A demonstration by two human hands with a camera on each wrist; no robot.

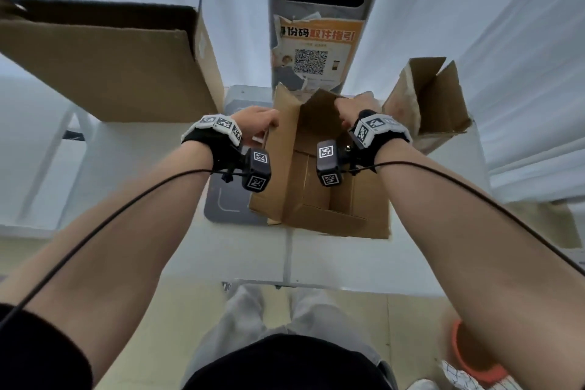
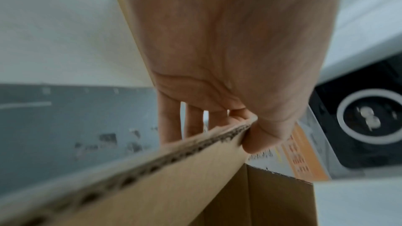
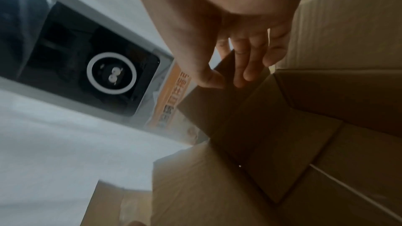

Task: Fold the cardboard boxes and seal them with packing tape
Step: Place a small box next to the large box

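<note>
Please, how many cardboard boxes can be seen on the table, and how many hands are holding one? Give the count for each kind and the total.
Cardboard boxes: 3 – large box, middle box, right box.
Hands gripping the middle box: 2 – left hand, right hand.
Total: 5.

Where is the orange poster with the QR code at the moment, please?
In the head view, the orange poster is stuck on the grey pillar at the top centre, just beyond the open box that both hands hold.
</note>
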